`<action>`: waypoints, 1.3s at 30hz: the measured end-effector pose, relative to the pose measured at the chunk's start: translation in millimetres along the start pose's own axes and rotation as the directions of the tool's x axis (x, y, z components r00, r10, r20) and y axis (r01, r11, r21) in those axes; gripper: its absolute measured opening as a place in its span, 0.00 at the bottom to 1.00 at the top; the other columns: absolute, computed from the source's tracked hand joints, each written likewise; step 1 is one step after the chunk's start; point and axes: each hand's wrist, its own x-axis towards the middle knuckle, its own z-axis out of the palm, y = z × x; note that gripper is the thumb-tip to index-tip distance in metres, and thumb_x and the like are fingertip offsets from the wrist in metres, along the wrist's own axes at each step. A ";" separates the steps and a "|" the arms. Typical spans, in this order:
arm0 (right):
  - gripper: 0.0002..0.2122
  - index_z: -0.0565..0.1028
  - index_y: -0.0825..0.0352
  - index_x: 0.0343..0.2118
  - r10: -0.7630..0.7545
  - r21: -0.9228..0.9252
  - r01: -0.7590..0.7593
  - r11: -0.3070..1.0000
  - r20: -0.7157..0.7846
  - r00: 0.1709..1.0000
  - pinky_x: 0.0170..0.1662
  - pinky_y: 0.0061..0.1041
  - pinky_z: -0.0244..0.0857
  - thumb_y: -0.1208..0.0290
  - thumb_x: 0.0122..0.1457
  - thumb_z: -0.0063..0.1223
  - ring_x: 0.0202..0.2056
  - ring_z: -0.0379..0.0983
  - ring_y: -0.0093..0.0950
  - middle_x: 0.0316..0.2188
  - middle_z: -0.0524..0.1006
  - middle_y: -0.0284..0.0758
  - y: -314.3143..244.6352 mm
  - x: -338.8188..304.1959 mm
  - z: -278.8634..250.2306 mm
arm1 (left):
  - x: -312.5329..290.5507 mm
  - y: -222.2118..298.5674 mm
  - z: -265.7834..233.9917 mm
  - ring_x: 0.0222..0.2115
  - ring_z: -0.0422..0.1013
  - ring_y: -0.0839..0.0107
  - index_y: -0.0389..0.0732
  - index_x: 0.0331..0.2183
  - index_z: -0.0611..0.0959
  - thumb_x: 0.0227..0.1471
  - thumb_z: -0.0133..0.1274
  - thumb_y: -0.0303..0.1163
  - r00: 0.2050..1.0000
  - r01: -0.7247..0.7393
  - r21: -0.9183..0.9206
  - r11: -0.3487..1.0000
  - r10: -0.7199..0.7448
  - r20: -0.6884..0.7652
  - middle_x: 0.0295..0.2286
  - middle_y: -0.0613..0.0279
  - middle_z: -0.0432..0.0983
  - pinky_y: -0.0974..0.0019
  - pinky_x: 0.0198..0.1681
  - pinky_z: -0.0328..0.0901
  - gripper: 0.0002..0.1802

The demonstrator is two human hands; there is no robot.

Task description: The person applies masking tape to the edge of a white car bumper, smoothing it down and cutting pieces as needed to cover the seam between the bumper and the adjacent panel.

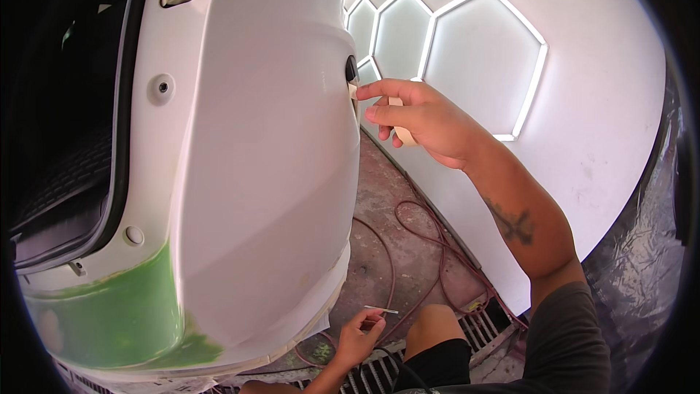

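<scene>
My right hand [419, 113] reaches to the edge of a white car body panel [270, 102]. Its index finger is stretched out and touches a small cream strip of tape [353, 92] at a dark opening [351, 69] in the panel's side. The other fingers curl round a cream roll of masking tape [402, 122], partly hidden by them. Low in the view, my left hand [359, 337] is closed in a pinch on a thin, pale, flat strip [381, 309], whose kind I cannot make out. It is held apart from the panel.
Green patches [138, 314] show on the panel's lower left, and masking paper [321, 317] lines its bottom edge. A red hose [437, 241] loops over the stained floor beside a metal grate [488, 332]. On the right stands a white wall [583, 66] with glowing hexagonal lights [543, 80].
</scene>
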 end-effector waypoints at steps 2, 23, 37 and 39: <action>0.20 0.75 0.68 0.62 0.032 0.067 -0.031 0.997 -0.002 0.999 0.40 0.24 0.68 0.66 0.70 0.58 0.38 0.73 0.20 0.40 0.75 0.29 -3.8 1.7 -1.4 | 1.1 0.3 1.5 0.39 0.81 0.74 0.40 0.51 0.86 0.61 0.64 0.32 1.000 -0.015 -0.002 1.000 0.015 -0.008 0.37 0.61 0.86 0.66 0.47 0.75 0.17; 0.19 0.76 0.67 0.60 -0.028 -0.142 0.026 0.989 -0.012 1.000 0.41 0.22 0.67 0.65 0.71 0.56 0.39 0.71 0.18 0.37 0.73 0.25 -8.9 4.8 -10.8 | -4.0 7.2 1.5 0.38 0.80 0.73 0.41 0.52 0.85 0.62 0.64 0.32 1.000 -0.001 0.018 1.000 0.002 -0.001 0.38 0.62 0.85 0.66 0.46 0.75 0.17; 0.16 0.82 0.66 0.49 -0.092 -0.259 0.055 0.964 -0.134 0.987 0.40 0.26 0.65 0.58 0.66 0.62 0.37 0.70 0.22 0.37 0.76 0.30 -19.2 14.0 -12.7 | -3.9 10.5 2.0 0.38 0.80 0.74 0.40 0.52 0.85 0.63 0.63 0.32 1.000 -0.028 0.015 1.000 0.028 0.004 0.37 0.62 0.85 0.67 0.46 0.74 0.17; 0.16 0.82 0.67 0.45 -0.130 -0.312 0.063 0.948 -0.198 0.972 0.39 0.25 0.65 0.58 0.66 0.63 0.36 0.70 0.22 0.35 0.76 0.30 -18.1 14.0 -12.5 | -3.4 9.9 2.9 0.38 0.79 0.74 0.40 0.51 0.86 0.63 0.63 0.32 1.000 -0.024 0.010 1.000 0.024 0.007 0.37 0.62 0.85 0.67 0.46 0.74 0.16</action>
